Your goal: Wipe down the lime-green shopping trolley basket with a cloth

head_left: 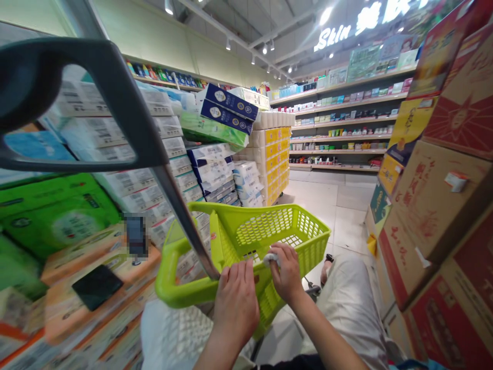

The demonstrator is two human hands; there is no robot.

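Observation:
A lime-green plastic shopping cart [323, 241] stands right in front of me, its perforated basket showing no goods. My left hand [239, 293] lies over the near rim with its fingers together, gripping the edge; the fingertips are hidden. Just left of it, a metal pole [185, 221] with a dark grey loop handle [127, 103] slants down to the cart's rim. My right hand [285, 270] is closed on a small crumpled white wipe [271, 258], which touches the same rim. Whether it is paper or cloth I cannot tell.
Stacked tissue packs [208, 169] rise on the left, with a dark flat object [97, 287] on orange packs. Cardboard cartons [442, 205] are piled close on the right. Pale floor tiles [346, 221] lead to cosmetics shelves [346, 121]. A bent leg [346, 303] is beside the cart.

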